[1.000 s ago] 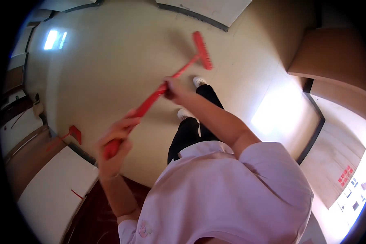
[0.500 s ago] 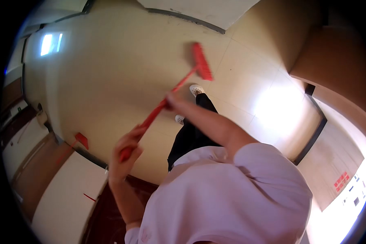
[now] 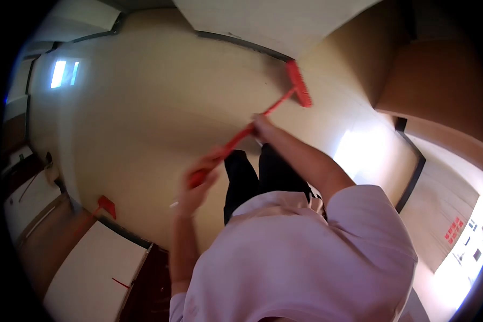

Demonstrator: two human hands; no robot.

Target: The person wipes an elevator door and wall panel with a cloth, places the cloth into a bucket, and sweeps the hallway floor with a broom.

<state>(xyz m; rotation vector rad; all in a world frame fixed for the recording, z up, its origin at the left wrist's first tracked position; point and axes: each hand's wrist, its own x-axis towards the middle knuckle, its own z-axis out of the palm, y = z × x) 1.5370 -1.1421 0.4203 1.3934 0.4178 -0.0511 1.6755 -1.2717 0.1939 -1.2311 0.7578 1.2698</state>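
A red broom [image 3: 236,140] slants across the view, its bristled head [image 3: 299,84] at the upper right over the pale floor, close to the dark base strip of a wall. My left hand [image 3: 201,174] is wrapped round the handle near its lower end and looks blurred. Farther up the same handle, my right hand [image 3: 260,127] grips it with fingers closed. Whether the bristles touch the floor cannot be made out.
A red dustpan-like piece [image 3: 107,206] lies at the lower left beside a white panel [image 3: 99,263]. Brown furniture [image 3: 440,86] stands at the right. A white wall block [image 3: 263,21] juts in at the top. Sunlight glares on the floor [image 3: 362,150].
Both hands and the broom have shifted to the right, and the broom head is now nearer the wall's base strip. The shoes, seen earlier, are now mostly hidden.
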